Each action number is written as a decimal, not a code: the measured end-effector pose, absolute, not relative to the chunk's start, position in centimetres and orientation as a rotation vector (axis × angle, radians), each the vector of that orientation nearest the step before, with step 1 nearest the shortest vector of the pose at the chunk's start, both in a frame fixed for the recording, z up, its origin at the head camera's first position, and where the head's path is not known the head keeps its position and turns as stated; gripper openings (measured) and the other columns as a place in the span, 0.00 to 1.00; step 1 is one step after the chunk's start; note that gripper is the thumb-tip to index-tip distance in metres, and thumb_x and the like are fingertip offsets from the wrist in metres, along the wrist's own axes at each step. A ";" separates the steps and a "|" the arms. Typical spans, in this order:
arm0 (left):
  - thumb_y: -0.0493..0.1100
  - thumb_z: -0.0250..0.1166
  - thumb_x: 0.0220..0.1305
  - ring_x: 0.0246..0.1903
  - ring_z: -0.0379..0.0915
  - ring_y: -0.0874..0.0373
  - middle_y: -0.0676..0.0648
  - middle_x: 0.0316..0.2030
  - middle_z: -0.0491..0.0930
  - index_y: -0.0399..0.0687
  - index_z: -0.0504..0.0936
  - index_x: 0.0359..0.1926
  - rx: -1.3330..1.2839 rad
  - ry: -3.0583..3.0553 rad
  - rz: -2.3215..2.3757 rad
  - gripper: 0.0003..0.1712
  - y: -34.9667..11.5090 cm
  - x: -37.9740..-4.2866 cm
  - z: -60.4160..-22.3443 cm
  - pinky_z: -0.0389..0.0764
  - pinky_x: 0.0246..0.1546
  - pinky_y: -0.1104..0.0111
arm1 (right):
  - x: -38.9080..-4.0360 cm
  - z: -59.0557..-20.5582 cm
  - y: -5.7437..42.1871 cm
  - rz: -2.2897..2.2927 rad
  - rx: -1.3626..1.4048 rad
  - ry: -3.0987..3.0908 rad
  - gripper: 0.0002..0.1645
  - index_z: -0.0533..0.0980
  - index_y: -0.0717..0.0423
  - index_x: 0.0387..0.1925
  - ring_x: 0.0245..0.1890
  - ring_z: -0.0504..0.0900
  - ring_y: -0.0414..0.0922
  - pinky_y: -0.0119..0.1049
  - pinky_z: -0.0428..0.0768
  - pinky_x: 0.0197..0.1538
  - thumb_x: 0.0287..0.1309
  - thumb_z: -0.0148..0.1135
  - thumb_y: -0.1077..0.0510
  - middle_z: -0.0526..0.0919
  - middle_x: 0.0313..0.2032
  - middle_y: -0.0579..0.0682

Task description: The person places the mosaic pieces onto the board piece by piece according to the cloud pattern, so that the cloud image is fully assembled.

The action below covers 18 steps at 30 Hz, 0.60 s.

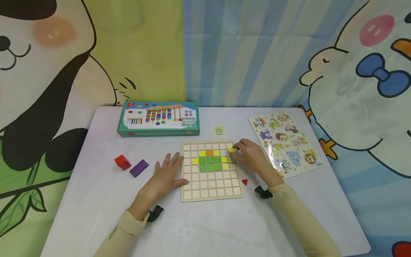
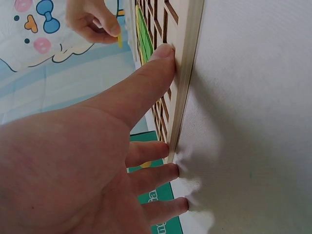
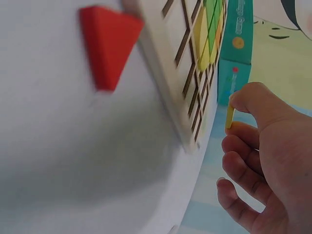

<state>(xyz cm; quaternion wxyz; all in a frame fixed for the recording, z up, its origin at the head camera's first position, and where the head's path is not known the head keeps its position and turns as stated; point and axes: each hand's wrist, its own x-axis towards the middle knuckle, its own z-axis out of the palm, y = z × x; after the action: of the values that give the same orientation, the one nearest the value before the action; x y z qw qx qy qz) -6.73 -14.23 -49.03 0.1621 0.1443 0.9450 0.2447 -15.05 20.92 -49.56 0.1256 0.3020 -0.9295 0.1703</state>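
A wooden grid board [image 1: 212,185] lies on the table, with green tiles [image 1: 210,163], an orange tile [image 1: 209,153] and yellow tiles [image 1: 195,161] set in its upper middle. My left hand [image 1: 165,175] rests at the board's left edge, fingers spread; in the left wrist view its thumb [image 2: 146,80] lies on the frame. Between thumb and index finger, my right hand [image 1: 252,157] pinches a small yellow tile [image 3: 230,117] above the board's upper right corner. Beside the board's right edge sits a red triangular block [image 1: 245,182].
Left of the board are a red block [image 1: 122,162] and a purple block [image 1: 139,168]. A green game box [image 1: 158,119] stands behind them. A small pattern card [image 1: 218,131] lies beyond the board, and an animal sticker sheet [image 1: 285,142] lies to the right.
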 end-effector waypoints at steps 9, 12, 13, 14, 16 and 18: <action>0.60 0.71 0.61 0.79 0.35 0.32 0.37 0.81 0.46 0.43 0.51 0.80 0.416 2.694 0.689 0.58 -14.3 -6.8 -49.1 0.41 0.68 0.25 | -15.1 -49.3 16.7 0.544 1.018 -2.684 0.14 0.85 0.58 0.39 0.34 0.81 0.43 0.38 0.83 0.39 0.58 0.73 0.52 0.84 0.35 0.49; 0.60 0.71 0.61 0.79 0.34 0.32 0.37 0.81 0.45 0.42 0.51 0.80 0.414 2.689 0.687 0.58 -14.3 -6.8 -49.1 0.41 0.68 0.25 | -15.0 -49.5 15.4 0.526 1.069 -2.637 0.13 0.86 0.57 0.38 0.32 0.81 0.43 0.37 0.82 0.37 0.57 0.74 0.52 0.84 0.34 0.50; 0.60 0.71 0.61 0.79 0.34 0.32 0.37 0.81 0.45 0.42 0.50 0.80 0.414 2.687 0.687 0.58 -14.3 -6.8 -49.0 0.40 0.68 0.25 | -14.9 -49.6 15.0 0.526 1.083 -2.631 0.13 0.86 0.57 0.38 0.32 0.81 0.43 0.37 0.82 0.37 0.57 0.74 0.52 0.85 0.34 0.49; 0.60 0.71 0.61 0.79 0.34 0.32 0.37 0.81 0.45 0.42 0.51 0.80 0.414 2.687 0.687 0.58 -14.3 -6.8 -49.0 0.40 0.68 0.24 | -14.8 -49.6 14.6 0.524 1.096 -2.625 0.13 0.86 0.57 0.38 0.33 0.82 0.43 0.37 0.83 0.38 0.57 0.74 0.52 0.85 0.35 0.49; 0.61 0.71 0.61 0.79 0.33 0.32 0.37 0.81 0.45 0.43 0.50 0.80 0.411 2.684 0.688 0.58 -14.3 -6.9 -49.0 0.40 0.68 0.25 | -14.6 -49.7 13.8 0.499 1.116 -2.618 0.14 0.86 0.56 0.38 0.33 0.82 0.43 0.36 0.83 0.38 0.57 0.73 0.50 0.85 0.35 0.48; 0.61 0.71 0.61 0.79 0.33 0.32 0.37 0.81 0.45 0.43 0.50 0.80 0.408 2.682 0.691 0.58 -14.3 -6.9 -49.0 0.40 0.68 0.25 | -14.4 -49.8 13.1 0.493 1.133 -2.622 0.14 0.86 0.55 0.39 0.34 0.83 0.42 0.35 0.83 0.38 0.58 0.72 0.49 0.85 0.36 0.47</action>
<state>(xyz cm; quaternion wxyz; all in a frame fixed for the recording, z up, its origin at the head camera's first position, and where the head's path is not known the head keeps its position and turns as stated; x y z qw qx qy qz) -6.87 -14.32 -49.04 0.1703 0.1436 0.9440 0.2432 -14.41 13.11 -49.82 0.1213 0.3881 -0.8979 0.1688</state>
